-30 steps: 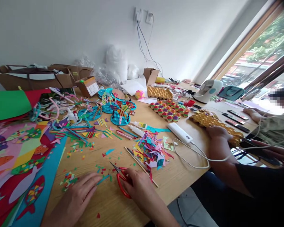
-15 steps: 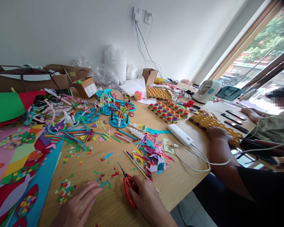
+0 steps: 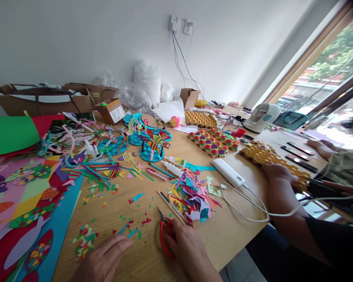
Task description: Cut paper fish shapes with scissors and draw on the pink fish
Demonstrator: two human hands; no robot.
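Note:
My right hand (image 3: 188, 244) is wrapped round the red handles of the scissors (image 3: 165, 237), whose dark pointed blades are tipped up and away to the left. Beside it, my left hand (image 3: 106, 256) rests low over the wooden table, its fingers stretched out and lying together; nothing shows in them, and the thumb is hidden. Just beyond the left fingertips lie thin blue paper strips (image 3: 133, 233) among small red and green scraps. To that hand's left is a small heap of tiny multicoloured paper bits (image 3: 86, 241).
A pile of coloured paper offcuts (image 3: 194, 199) and thin sticks (image 3: 170, 203) lie beyond my right hand. A white power strip (image 3: 228, 172) trails a cable. Paper fish collages (image 3: 29, 211) cover the left. Another person's arm (image 3: 282, 192) rests at the right by egg trays (image 3: 261, 154).
The view has shifted slightly, moving everything a little right and down. My left fingertips have drawn back slightly from the blue strip. The scissors stay in my right hand.

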